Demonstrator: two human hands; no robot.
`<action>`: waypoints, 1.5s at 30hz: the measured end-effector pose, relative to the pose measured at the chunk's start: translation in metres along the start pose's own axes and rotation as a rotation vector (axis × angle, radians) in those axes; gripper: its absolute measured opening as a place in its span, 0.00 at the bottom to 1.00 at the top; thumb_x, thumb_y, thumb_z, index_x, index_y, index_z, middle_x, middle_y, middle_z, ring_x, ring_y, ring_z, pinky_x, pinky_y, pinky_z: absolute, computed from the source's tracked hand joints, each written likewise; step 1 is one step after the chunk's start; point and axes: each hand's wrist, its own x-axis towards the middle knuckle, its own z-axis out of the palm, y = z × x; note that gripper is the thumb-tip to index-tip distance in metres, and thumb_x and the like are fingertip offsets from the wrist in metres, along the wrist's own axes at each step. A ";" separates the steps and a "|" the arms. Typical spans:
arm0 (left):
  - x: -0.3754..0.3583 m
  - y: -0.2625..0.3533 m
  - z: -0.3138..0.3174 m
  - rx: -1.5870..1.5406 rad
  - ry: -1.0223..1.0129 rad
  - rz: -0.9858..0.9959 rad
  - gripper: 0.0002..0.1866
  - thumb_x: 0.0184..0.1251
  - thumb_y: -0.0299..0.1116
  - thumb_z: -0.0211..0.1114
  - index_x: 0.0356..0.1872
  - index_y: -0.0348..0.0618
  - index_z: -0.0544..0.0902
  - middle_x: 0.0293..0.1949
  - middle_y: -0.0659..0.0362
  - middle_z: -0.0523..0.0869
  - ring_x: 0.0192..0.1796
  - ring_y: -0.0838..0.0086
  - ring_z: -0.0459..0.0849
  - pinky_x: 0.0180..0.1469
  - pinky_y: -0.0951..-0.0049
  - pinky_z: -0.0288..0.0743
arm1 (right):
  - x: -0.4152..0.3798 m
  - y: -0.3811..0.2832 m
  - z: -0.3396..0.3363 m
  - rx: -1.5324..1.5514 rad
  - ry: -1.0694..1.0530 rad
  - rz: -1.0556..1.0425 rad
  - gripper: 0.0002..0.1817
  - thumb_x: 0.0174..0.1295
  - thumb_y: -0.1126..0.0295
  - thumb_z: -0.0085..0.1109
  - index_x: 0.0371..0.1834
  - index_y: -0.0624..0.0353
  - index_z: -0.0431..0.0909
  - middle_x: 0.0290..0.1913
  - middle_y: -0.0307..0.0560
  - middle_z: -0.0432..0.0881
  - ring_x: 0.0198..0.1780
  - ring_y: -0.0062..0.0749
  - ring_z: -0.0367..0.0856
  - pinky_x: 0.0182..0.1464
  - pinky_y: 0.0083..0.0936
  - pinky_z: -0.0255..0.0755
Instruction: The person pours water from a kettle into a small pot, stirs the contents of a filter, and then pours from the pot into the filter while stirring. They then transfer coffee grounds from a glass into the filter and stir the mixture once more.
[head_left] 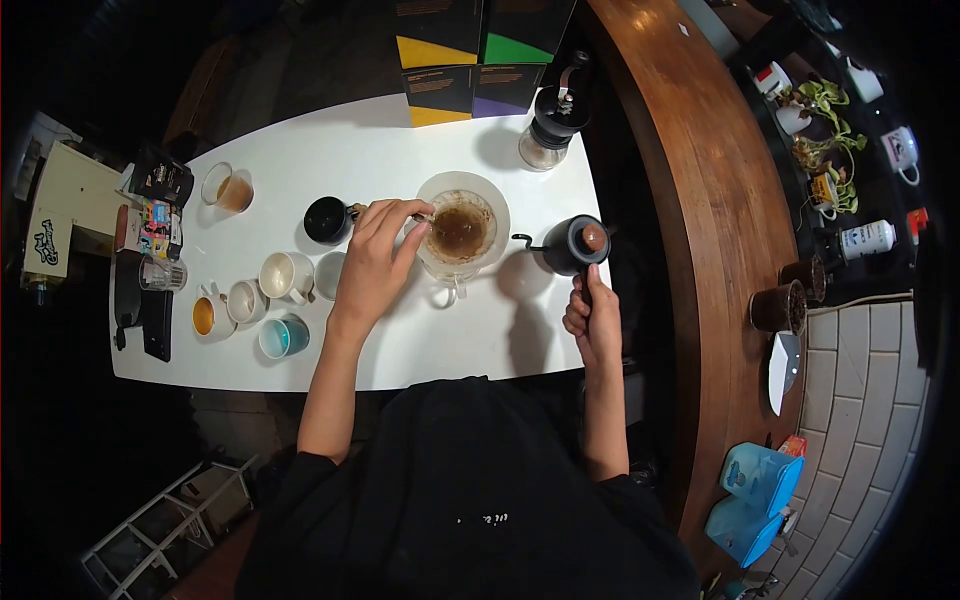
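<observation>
My right hand (596,318) is wrapped round the handle of a black gooseneck kettle (568,248), held at the table's right side with its thin spout pointing left. A brown knob tops its lid. My left hand (378,250) reaches to the left rim of a coffee dripper (495,210), thumb and fingers pinched together. A small pale tip shows between them, too little to name. Inside the dripper lie wet brown coffee grounds (460,232). Under it a clear glass server (452,290) is partly hidden. A black cup (327,220) stands just left of my left hand.
Several cups, including a white mug (286,277) and a blue-tinted glass (284,338), stand left on the white table (290,140). A glass of brown liquid (228,190) is behind them. A hand coffee grinder (550,130) and dark boxes (440,90) stand at the back. A wooden counter (700,200) runs along the right.
</observation>
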 end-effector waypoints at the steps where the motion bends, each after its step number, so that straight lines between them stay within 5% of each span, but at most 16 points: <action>1: 0.000 0.001 0.000 -0.035 -0.010 -0.014 0.09 0.72 0.28 0.67 0.51 0.40 0.85 0.47 0.53 0.89 0.53 0.56 0.85 0.57 0.59 0.77 | 0.004 0.008 -0.005 0.028 -0.007 0.015 0.24 0.83 0.47 0.49 0.34 0.55 0.71 0.18 0.27 0.58 0.15 0.12 0.51 0.18 0.17 0.44; 8: -0.003 0.003 -0.004 -0.064 -0.032 -0.046 0.11 0.71 0.25 0.68 0.51 0.38 0.83 0.48 0.53 0.88 0.51 0.56 0.86 0.56 0.59 0.78 | 0.028 0.044 -0.014 -0.036 -0.040 0.030 0.25 0.84 0.49 0.47 0.32 0.56 0.71 0.17 0.29 0.60 0.13 0.13 0.52 0.16 0.18 0.44; 14: -0.017 0.014 -0.012 0.086 0.017 -0.012 0.27 0.63 0.34 0.78 0.62 0.42 0.78 0.66 0.54 0.76 0.58 0.55 0.83 0.59 0.54 0.79 | 0.041 0.063 -0.021 -0.064 -0.083 0.038 0.25 0.82 0.46 0.49 0.33 0.55 0.72 0.17 0.27 0.60 0.13 0.12 0.51 0.15 0.18 0.42; 16: -0.031 0.010 -0.016 0.108 0.117 0.001 0.37 0.60 0.41 0.81 0.68 0.44 0.73 0.70 0.53 0.72 0.60 0.61 0.82 0.60 0.61 0.77 | 0.044 0.064 -0.023 -0.042 -0.111 0.054 0.25 0.82 0.46 0.49 0.33 0.54 0.72 0.17 0.27 0.60 0.14 0.12 0.51 0.16 0.18 0.42; 20: -0.058 0.015 -0.012 0.034 0.230 -0.056 0.37 0.64 0.41 0.79 0.69 0.41 0.71 0.67 0.52 0.75 0.59 0.64 0.83 0.61 0.63 0.76 | 0.043 0.062 -0.029 -0.026 -0.127 0.059 0.25 0.82 0.46 0.50 0.32 0.53 0.72 0.17 0.27 0.60 0.14 0.11 0.51 0.16 0.18 0.42; 23: -0.081 0.012 0.011 -0.119 0.310 -0.176 0.25 0.72 0.27 0.68 0.67 0.38 0.72 0.63 0.50 0.77 0.56 0.65 0.83 0.58 0.65 0.77 | 0.043 0.054 -0.039 -0.120 -0.085 0.079 0.24 0.82 0.46 0.50 0.33 0.54 0.72 0.18 0.28 0.60 0.15 0.14 0.53 0.18 0.19 0.44; 29: -0.115 0.003 0.055 -0.228 0.294 -0.364 0.21 0.73 0.22 0.63 0.65 0.37 0.73 0.60 0.50 0.79 0.55 0.64 0.84 0.59 0.65 0.79 | 0.049 0.045 -0.051 -0.254 -0.110 0.105 0.26 0.81 0.45 0.51 0.29 0.53 0.71 0.19 0.29 0.63 0.15 0.13 0.55 0.17 0.19 0.44; 34: -0.109 0.001 0.068 -0.173 0.234 -0.412 0.25 0.70 0.21 0.66 0.67 0.38 0.72 0.63 0.49 0.77 0.59 0.62 0.82 0.63 0.63 0.78 | 0.046 0.036 -0.049 -0.458 -0.084 0.076 0.26 0.80 0.44 0.52 0.31 0.55 0.77 0.17 0.27 0.63 0.16 0.13 0.61 0.18 0.19 0.53; 35: -0.107 -0.003 0.069 -0.174 0.184 -0.439 0.32 0.68 0.20 0.69 0.71 0.37 0.67 0.64 0.49 0.76 0.65 0.62 0.80 0.66 0.62 0.77 | 0.047 0.028 -0.054 -0.655 -0.097 0.094 0.27 0.79 0.46 0.54 0.36 0.62 0.79 0.24 0.38 0.71 0.24 0.27 0.74 0.27 0.27 0.68; 36: -0.106 -0.010 0.074 -0.175 0.187 -0.428 0.32 0.68 0.20 0.69 0.71 0.37 0.67 0.64 0.49 0.76 0.65 0.62 0.80 0.66 0.62 0.77 | 0.045 0.022 -0.054 -0.653 -0.096 0.084 0.27 0.79 0.46 0.54 0.36 0.62 0.79 0.24 0.38 0.71 0.24 0.27 0.74 0.27 0.27 0.68; 38: -0.106 -0.032 0.089 -0.289 0.185 -0.502 0.37 0.65 0.23 0.73 0.73 0.38 0.64 0.67 0.47 0.76 0.66 0.58 0.79 0.68 0.59 0.77 | 0.039 0.017 -0.047 -1.350 0.342 -0.748 0.22 0.77 0.53 0.58 0.41 0.67 0.79 0.37 0.54 0.76 0.40 0.44 0.79 0.43 0.39 0.75; 40: -0.108 -0.037 0.094 -0.311 0.140 -0.527 0.43 0.63 0.24 0.75 0.76 0.38 0.59 0.70 0.44 0.72 0.70 0.55 0.77 0.72 0.57 0.74 | 0.016 -0.034 0.003 -1.086 0.184 -0.829 0.17 0.74 0.61 0.62 0.46 0.68 0.78 0.48 0.61 0.75 0.52 0.55 0.75 0.55 0.46 0.72; 41: -0.105 -0.034 0.095 -0.294 0.154 -0.506 0.44 0.63 0.24 0.76 0.76 0.39 0.58 0.72 0.44 0.70 0.72 0.55 0.75 0.73 0.56 0.73 | 0.009 -0.049 0.027 -1.033 0.084 -0.958 0.12 0.71 0.68 0.64 0.50 0.65 0.79 0.47 0.58 0.75 0.50 0.53 0.77 0.54 0.43 0.73; 43: -0.098 -0.037 0.096 -0.287 0.145 -0.486 0.50 0.62 0.26 0.78 0.79 0.39 0.53 0.75 0.42 0.64 0.76 0.52 0.70 0.78 0.54 0.67 | -0.007 -0.072 0.077 -0.996 -0.176 -0.963 0.19 0.62 0.80 0.68 0.56 0.59 0.80 0.52 0.56 0.75 0.53 0.51 0.78 0.59 0.41 0.74; 45: -0.089 -0.049 0.101 -0.315 0.141 -0.438 0.51 0.61 0.26 0.78 0.79 0.39 0.52 0.75 0.42 0.63 0.77 0.52 0.68 0.79 0.54 0.66 | -0.005 -0.074 0.116 -1.000 -0.428 -1.041 0.24 0.59 0.79 0.71 0.60 0.55 0.80 0.55 0.52 0.75 0.57 0.50 0.77 0.61 0.42 0.74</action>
